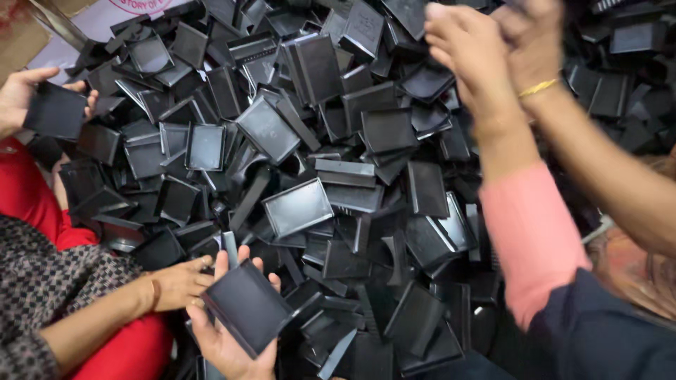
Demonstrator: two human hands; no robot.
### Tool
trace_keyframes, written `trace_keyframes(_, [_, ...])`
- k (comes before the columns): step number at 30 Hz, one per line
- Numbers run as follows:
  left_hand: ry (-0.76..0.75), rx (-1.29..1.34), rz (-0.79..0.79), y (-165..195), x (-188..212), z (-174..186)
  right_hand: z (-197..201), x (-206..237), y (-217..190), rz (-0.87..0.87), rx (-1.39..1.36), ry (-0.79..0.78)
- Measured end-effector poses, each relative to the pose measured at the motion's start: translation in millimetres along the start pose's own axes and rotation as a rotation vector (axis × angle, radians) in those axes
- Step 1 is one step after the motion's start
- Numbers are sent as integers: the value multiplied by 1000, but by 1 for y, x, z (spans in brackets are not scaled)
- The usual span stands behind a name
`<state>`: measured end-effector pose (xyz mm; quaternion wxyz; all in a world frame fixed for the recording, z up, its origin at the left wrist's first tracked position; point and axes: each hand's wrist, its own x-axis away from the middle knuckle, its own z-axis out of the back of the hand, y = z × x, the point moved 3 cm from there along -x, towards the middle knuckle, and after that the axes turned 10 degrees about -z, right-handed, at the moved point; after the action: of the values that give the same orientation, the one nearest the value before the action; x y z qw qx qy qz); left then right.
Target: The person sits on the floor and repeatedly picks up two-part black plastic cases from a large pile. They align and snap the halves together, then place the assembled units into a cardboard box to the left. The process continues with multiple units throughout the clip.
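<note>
The left hand (229,345) comes up from the near edge of the heap and holds a flat black plastic tray piece (248,307). The piece lies across the palm, tilted, with the fingers (222,264) spread behind its far edge and the thumb along its near left side. A big pile of black tray pieces (338,169) covers whatever carries them.

The right hand (468,53), in a pink sleeve (529,239), is raised over the far right part of the pile. Its fingers are curled, but blur hides whether they pinch anything.

Another person's hand (179,281) with a checked sleeve (49,281) touches the left side of the held piece. A further hand (17,95) at the far left grips another black piece (56,111), and an arm with a gold bangle (539,87) crosses by the right hand.
</note>
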<state>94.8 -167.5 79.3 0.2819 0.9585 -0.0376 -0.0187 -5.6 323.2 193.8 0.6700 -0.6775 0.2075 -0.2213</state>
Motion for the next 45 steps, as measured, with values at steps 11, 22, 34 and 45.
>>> trace_keyframes(11, [-41, 162, -1, -5, -11, 27, -57, -130, 103, 183, 1105, 316])
trace_keyframes(22, [-143, 242, 61, -46, 14, -42, -121, 64, 155, 600, 901, -328])
trace_keyframes(34, [-356, -596, -144, -49, 91, -108, -58, 334, -16, 538, 492, -300])
trace_keyframes(45, [-316, -461, 95, -73, 157, -75, -10, 399, 23, 168, 449, -575])
